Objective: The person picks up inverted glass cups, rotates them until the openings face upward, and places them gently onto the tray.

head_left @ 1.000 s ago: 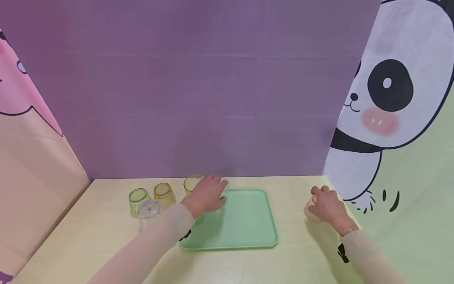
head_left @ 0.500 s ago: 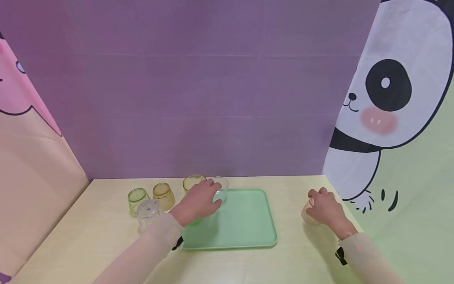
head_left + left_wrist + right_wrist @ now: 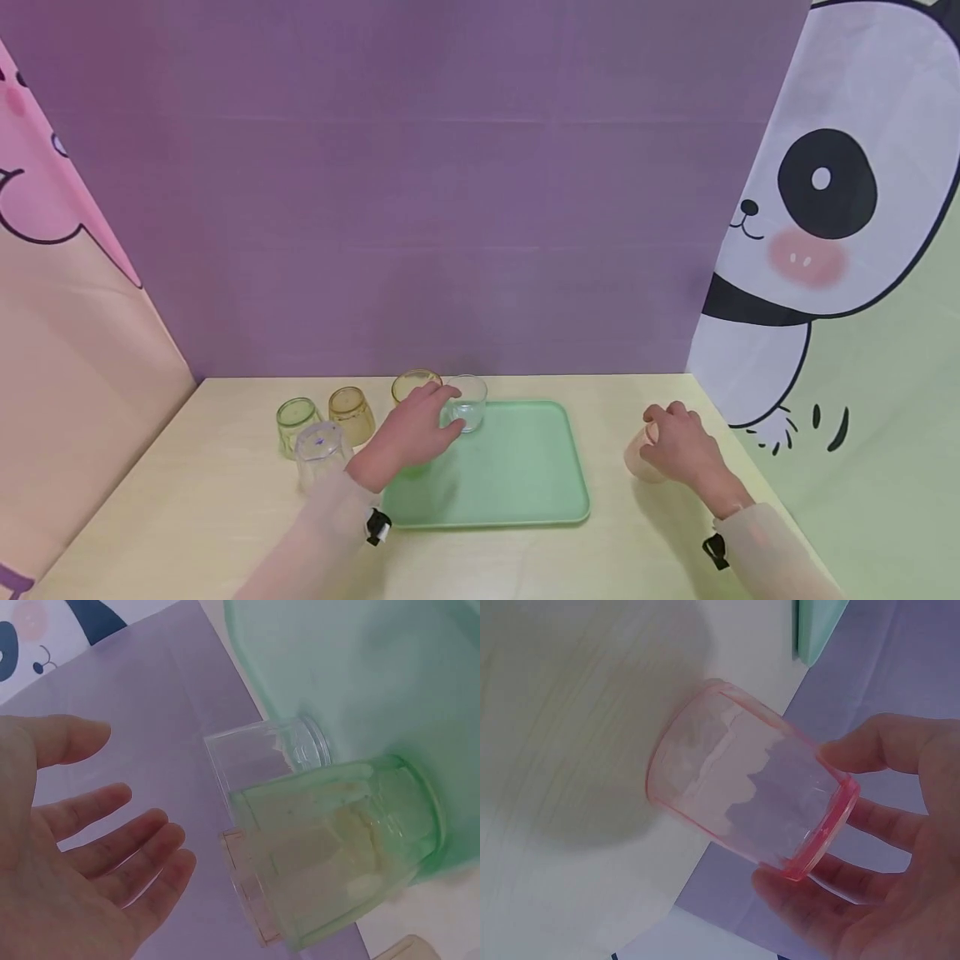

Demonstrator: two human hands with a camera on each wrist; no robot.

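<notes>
Right hand pinches translucent, thick-based pink cup; green tumbler tapered.

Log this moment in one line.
left hand: empty, near transparent green tumbler; right hand: grips inverted transparent pink tumbler; rectangular green tray: bears green tumbler

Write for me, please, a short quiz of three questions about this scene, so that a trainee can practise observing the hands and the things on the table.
1. True or false: the left hand holds nothing.

2. Multiple choice: which colour is the cup in the right hand?
A) green
B) pink
C) amber

3. Fill the gap: in the head view, the tray lies to the ____ of the cup in the right hand.

Key:
1. True; it is open.
2. B, pink.
3. left.
</notes>
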